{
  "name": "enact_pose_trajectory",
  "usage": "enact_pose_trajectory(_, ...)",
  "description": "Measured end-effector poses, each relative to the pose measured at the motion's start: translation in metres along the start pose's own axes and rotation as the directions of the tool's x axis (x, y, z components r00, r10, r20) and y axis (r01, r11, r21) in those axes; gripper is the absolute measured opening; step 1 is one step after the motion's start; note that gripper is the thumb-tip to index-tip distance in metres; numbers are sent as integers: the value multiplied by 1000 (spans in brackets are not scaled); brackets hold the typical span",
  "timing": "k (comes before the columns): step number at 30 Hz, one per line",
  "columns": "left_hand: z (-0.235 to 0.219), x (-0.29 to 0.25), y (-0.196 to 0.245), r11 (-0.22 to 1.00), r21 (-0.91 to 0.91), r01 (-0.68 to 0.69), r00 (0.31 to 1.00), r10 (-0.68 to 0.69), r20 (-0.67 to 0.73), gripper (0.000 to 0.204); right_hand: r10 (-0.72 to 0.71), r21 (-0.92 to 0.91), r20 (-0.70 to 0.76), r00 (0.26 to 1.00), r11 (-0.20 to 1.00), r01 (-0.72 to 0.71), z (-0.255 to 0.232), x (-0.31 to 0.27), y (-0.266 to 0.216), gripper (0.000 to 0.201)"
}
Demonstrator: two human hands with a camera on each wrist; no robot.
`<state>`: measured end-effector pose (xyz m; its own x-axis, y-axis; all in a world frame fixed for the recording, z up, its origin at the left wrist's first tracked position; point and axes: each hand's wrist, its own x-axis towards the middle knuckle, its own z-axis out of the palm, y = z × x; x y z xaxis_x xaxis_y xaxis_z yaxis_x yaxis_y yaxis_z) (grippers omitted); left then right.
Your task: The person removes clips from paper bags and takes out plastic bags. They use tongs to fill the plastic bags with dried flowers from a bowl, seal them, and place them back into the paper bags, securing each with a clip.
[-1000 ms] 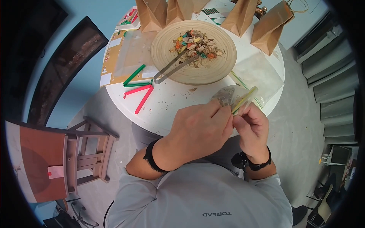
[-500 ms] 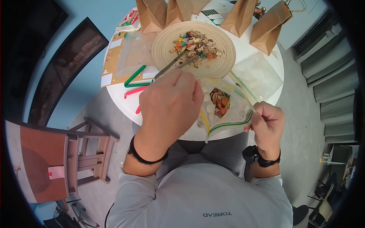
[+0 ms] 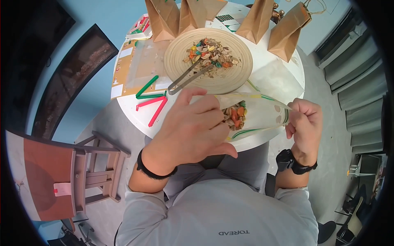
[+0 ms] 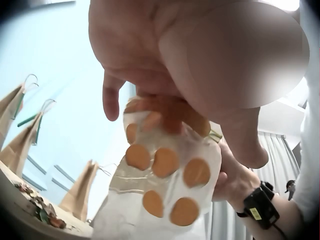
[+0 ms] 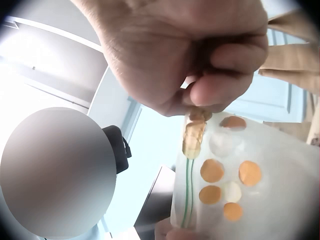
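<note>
Pulled wider than half a second ago, the clear zip bag now spans the space between both hands: the right hand has shifted outward, fingers grasping its edge, and the left hand has come against it, fingers loosely spread and partly hidden. Dried petals sit inside, above the near edge of the round white desk. Farther in lie a green clip and a red clip; tongs rest on a wooden plate of more petals. Kraft bags stand behind. Past the desk are a wooden chair, grey curtains and a pale blue wall.
</note>
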<state>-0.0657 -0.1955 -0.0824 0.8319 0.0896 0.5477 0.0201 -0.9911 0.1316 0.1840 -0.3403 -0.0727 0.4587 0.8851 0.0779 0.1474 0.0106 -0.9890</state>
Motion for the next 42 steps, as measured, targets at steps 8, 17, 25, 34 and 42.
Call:
enact_pose_trajectory(8, 20, 15, 21, 992, -96, -85, 990, 73, -120, 32, -58, 99, -17, 998, 993, 60, 10, 2, 12, 23)
enact_pose_trajectory(17, 14, 64, 5, 988, -155, -20, 831, -70, -553, 20, 31, 529, -40, 999, 849, -5, 18, -25, 114, 58)
enact_pose_trajectory(25, 61, 107, -17, 841, -529, -113, 776, -258, -576, 13, 65, 927, 133, 989, 344, -147, 41, -17, 122, 91)
enact_pose_trajectory(34, 83, 59, -97, 822, -484, 300, 823, -480, -305, 26, 197, 754, 2, 980, 644, -131, 8, 75, 116, 59)
enact_pose_trajectory(42, 92, 38, -108, 649, -529, 547, 730, -679, -79, 82, 198, 491, 163, 966, 833, -254, -11, 142, 106, 48)
